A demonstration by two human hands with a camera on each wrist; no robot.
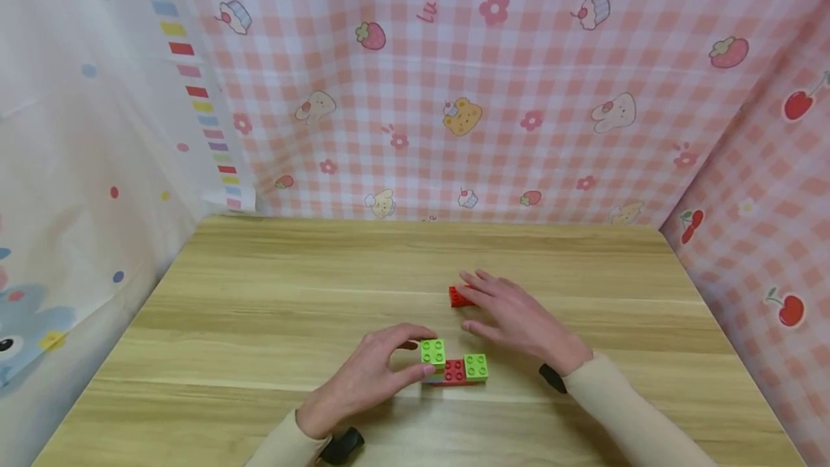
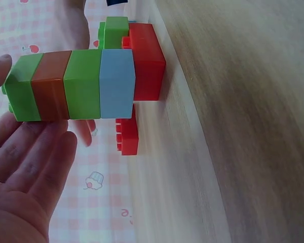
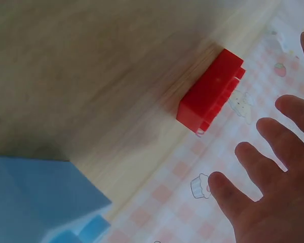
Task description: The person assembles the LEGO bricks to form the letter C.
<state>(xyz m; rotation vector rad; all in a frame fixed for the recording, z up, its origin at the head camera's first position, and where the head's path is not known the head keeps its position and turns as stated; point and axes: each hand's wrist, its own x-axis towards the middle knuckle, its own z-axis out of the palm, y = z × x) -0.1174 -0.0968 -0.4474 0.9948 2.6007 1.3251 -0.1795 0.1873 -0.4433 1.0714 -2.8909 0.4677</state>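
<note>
My left hand (image 1: 366, 370) holds a stack of building bricks (image 2: 81, 86) near its top, the thumb on one side and the fingers on the other. From the top the stack runs green, brownish red, green and light blue. It stands at the left end of a larger red brick (image 1: 454, 372), whose right end carries a green brick (image 1: 476, 366). Farther back, my right hand (image 1: 519, 312) hovers with spread fingers over a loose red brick (image 3: 210, 93), partly covering it in the head view. Nothing is gripped in that hand.
A light blue brick (image 3: 45, 197) appears close up in the right wrist view. The wooden table (image 1: 259, 294) meets a pink checked cloth (image 1: 415, 92) at the back and cloth hangings at both sides. Each wrist wears a black band device (image 1: 344, 445).
</note>
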